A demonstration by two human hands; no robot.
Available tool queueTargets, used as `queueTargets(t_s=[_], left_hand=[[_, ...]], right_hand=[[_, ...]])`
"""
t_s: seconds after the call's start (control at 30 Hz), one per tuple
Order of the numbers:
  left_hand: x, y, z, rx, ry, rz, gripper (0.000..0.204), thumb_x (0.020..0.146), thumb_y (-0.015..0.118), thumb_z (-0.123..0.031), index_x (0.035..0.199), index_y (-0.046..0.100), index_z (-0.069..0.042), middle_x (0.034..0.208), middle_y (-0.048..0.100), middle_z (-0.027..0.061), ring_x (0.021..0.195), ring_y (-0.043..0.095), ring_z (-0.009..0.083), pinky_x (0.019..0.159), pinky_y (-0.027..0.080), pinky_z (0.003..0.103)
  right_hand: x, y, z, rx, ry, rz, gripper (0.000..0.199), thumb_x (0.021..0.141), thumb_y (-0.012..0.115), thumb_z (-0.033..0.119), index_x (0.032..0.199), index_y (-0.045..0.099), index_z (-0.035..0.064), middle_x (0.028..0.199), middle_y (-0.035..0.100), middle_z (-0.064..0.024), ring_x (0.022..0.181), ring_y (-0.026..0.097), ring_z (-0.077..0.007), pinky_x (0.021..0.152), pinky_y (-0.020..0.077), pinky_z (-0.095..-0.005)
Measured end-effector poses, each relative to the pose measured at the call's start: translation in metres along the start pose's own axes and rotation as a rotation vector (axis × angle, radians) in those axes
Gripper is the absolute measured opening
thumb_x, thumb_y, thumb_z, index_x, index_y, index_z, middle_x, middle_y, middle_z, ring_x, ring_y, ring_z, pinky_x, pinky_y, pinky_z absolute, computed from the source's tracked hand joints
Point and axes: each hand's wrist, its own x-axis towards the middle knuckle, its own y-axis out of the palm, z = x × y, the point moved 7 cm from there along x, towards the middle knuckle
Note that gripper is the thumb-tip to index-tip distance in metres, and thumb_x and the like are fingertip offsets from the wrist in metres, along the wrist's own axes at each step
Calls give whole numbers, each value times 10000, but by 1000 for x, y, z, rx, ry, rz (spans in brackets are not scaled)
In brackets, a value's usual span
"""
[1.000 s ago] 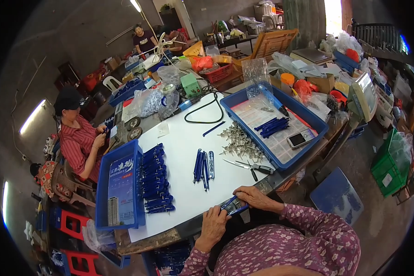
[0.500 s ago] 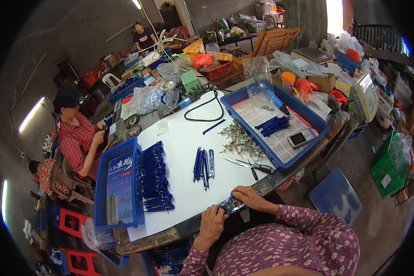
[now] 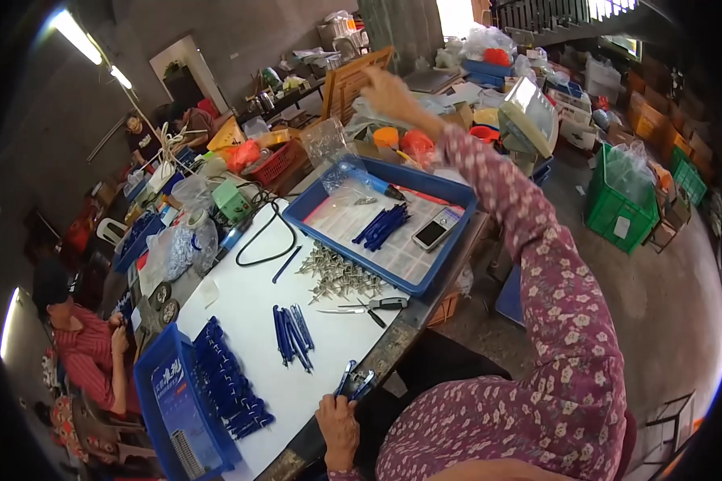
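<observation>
Pointing up-right, blue clips [image 3: 354, 382] in left hand [image 3: 338, 422]

The right hand [image 3: 387, 90] is motion-blurred, its fingers unreadable; just beyond the left hand [image 3: 338, 418], the held blue parts [image 3: 353, 381] stay too small to identify

Single head-worn fisheye view, looking down-left over white worktable [image 3: 249, 321], close range.

Right hand [image 3: 385, 86] raised outstretched; left hand [image 3: 338, 417] closed low.
</observation>
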Motion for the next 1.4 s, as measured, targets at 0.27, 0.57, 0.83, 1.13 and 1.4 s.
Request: queueTargets(t_s=[0.27, 0.57, 0.83, 1.13, 1.4], left_hand=[[-4, -2, 7, 4, -45, 21, 142, 789, 565, -149, 747, 470, -51, 792, 422, 117, 772, 443, 288, 655, 325, 381], [-2, -1, 9, 14, -61, 28, 133, 782, 571, -161, 757, 482, -65, 793, 430, 112, 774, 448, 280, 648, 326, 382], [-1, -1, 9, 23, -62, 42, 132, 783, 573, -179, 771, 495, -72, 789, 435, 100, 770, 451, 269, 644, 332, 379], [-1, -7, 4, 8, -55, 24, 131, 791, 568, -176, 775, 491, -72, 787, 431, 95, 762, 447, 256, 650, 331, 370], [-1, -6, 5, 3, -61, 22, 136, 784, 580, -164, 778, 495, -58, 805, 426, 105, 766, 447, 265, 656, 344, 369]], right_hand=[[49, -14, -14, -101, 181, 75, 648, 703, 490, 131, 1312, 307, 10, 741, 615, -177, 559, 600, -243, 495, 458, -347], [75, 14, -63, -128, 418, 169, 431, 737, 478, 207, 1154, 470, 100, 1071, 549, -261, 1018, 512, -422, 856, 401, -460], [69, 8, -75, -112, 361, 124, 540, 728, 490, 197, 1239, 406, 46, 1033, 578, -239, 890, 592, -352, 792, 446, -421], [64, 10, -75, -166, 328, 101, 649, 686, 464, 62, 1311, 312, -24, 646, 590, -145, 463, 541, -194, 423, 413, -298], [62, 24, -63, -85, 314, 143, 644, 693, 470, 69, 1311, 313, -20, 649, 589, -140, 464, 541, -189, 427, 416, -295]])
